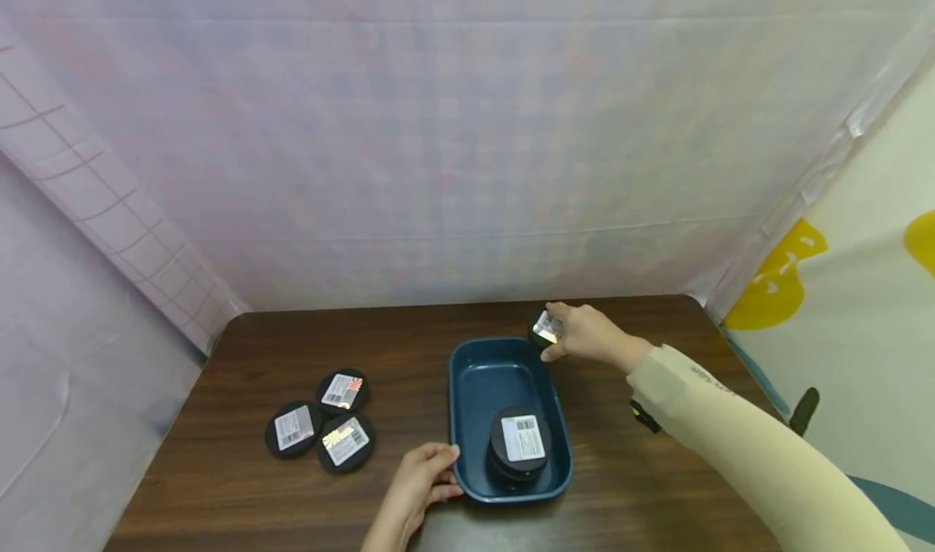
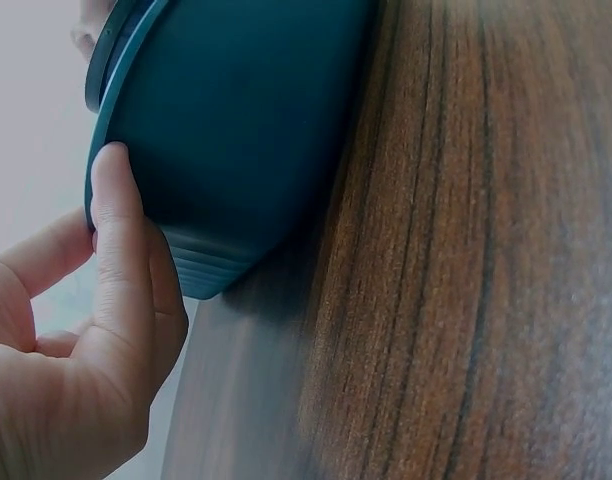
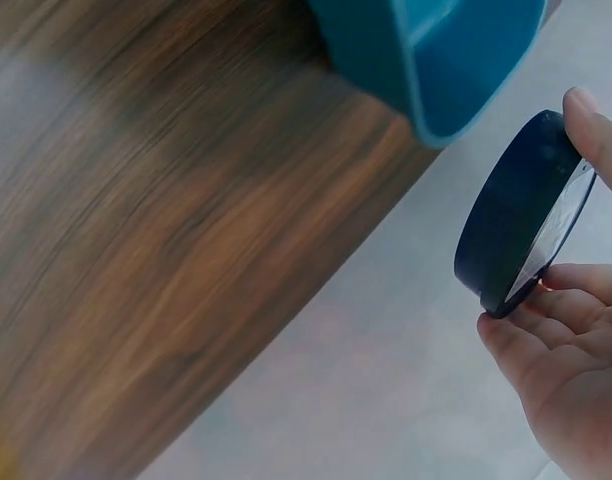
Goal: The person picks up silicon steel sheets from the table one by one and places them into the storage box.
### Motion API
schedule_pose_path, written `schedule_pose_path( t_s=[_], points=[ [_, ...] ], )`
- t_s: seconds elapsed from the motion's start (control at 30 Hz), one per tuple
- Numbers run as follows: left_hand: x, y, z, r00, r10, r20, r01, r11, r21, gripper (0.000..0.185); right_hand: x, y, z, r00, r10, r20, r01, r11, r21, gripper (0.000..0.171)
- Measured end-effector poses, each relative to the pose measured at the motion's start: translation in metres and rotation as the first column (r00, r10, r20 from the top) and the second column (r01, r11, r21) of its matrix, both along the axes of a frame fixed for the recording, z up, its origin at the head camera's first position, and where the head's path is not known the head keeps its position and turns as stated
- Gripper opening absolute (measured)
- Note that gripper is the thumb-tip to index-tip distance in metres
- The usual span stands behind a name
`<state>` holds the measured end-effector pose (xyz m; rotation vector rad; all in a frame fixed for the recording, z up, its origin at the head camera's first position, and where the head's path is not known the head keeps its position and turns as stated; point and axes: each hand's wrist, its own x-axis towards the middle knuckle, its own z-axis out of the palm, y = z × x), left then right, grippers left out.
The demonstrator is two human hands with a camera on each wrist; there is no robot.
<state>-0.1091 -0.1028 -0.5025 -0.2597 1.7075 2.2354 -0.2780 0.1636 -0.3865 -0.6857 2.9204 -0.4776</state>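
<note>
My left hand (image 1: 418, 485) pinches the rim of a dark blue rectangular tray (image 1: 462, 390) near its front left corner; the left wrist view shows thumb and fingers on the tray edge (image 2: 116, 115). In my right hand (image 1: 593, 337) is a flat, round black case (image 1: 544, 329) with a white label, gripped by its edges beyond the tray's back right corner. The right wrist view shows this black case (image 3: 516, 210) tilted between thumb and fingers, apart from the tray (image 3: 371, 65). A stack of similar black cases (image 1: 520, 442) stands in the tray's front right part.
Three more labelled black round cases lie close together left of the tray: one at the back (image 1: 342, 391), one at the left (image 1: 293, 429) and one in front (image 1: 346, 443). The brown wooden table (image 1: 219, 487) meets a pale curtain (image 1: 365, 170) at its back edge.
</note>
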Motion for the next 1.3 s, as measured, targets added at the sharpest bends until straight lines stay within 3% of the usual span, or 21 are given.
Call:
schedule_pose_path(
  t_s=[0.17,0.47,0.7,0.93,1.3],
  points=[
    [0.000,0.002,-0.001,1.000,0.008,-0.005,-0.007,1.000,0.005,0.023,0.002,-0.011,0.000,0.998,0.057,0.002,-0.057,0.998,0.012,0.090],
    [-0.001,0.006,-0.002,1.000,0.008,-0.007,-0.008,1.000,0.016,0.023,0.010,-0.030,0.002,0.989,0.126,0.079,-0.128,0.992,0.020,0.090],
    [0.002,0.003,0.000,1.000,0.010,-0.004,-0.010,1.000,0.006,0.022,0.016,-0.048,-0.012,0.982,0.161,0.103,-0.165,0.986,0.031,0.090],
    [0.005,0.006,0.000,1.000,0.008,0.002,-0.008,1.000,0.011,0.019,0.020,-0.056,-0.029,0.978,0.195,0.074,-0.200,0.977,0.068,0.088],
    [0.012,0.010,0.002,1.000,0.001,0.010,-0.001,1.000,0.015,0.019,0.025,-0.057,-0.054,0.976,0.182,0.119,-0.192,0.978,0.079,0.086]
  ],
)
